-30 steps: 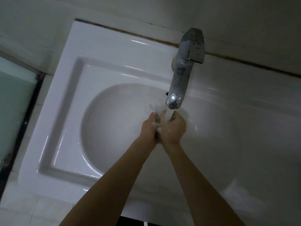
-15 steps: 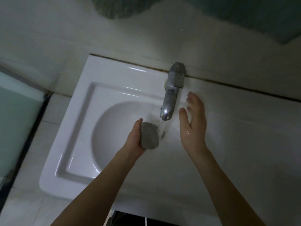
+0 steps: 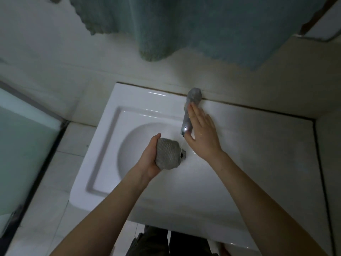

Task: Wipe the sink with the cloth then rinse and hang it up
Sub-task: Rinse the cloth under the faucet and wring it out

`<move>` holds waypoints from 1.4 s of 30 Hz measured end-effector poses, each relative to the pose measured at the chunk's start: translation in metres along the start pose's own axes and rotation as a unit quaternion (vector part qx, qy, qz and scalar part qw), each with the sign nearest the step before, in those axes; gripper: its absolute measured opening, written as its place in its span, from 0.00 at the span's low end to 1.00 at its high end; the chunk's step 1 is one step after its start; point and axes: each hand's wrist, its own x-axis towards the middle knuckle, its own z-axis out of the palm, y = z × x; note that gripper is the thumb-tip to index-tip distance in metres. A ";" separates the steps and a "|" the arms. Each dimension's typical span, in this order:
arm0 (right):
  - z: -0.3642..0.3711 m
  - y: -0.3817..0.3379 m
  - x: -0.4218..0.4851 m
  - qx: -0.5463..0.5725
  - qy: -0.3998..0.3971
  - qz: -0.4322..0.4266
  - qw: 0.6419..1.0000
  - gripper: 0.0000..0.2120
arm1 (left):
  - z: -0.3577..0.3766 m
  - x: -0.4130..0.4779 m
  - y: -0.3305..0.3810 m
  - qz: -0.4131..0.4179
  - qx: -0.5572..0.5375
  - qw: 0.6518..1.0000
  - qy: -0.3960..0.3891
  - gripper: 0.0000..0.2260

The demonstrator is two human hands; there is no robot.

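A white sink with a round basin fills the middle of the view. My left hand is shut on a balled-up grey textured cloth, held over the basin just left of the drain. My right hand is open with fingers stretched, lying against the right side of the chrome tap. A thin stream of water falls from the spout beside the cloth.
Teal towels hang on the wall above the sink. A frosted glass panel with a dark frame stands at the left. White floor tiles lie left of the sink. My legs show below the sink's front edge.
Both hands were pressed together on the cloth under the tap. Now the right hand has let go and moved up to the tap. The view has tilted up, showing the towels.
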 end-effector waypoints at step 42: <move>0.026 -0.085 -0.097 0.449 0.238 0.308 0.804 0.23 | 0.026 -0.030 -0.067 0.234 0.262 0.926 0.136 0.18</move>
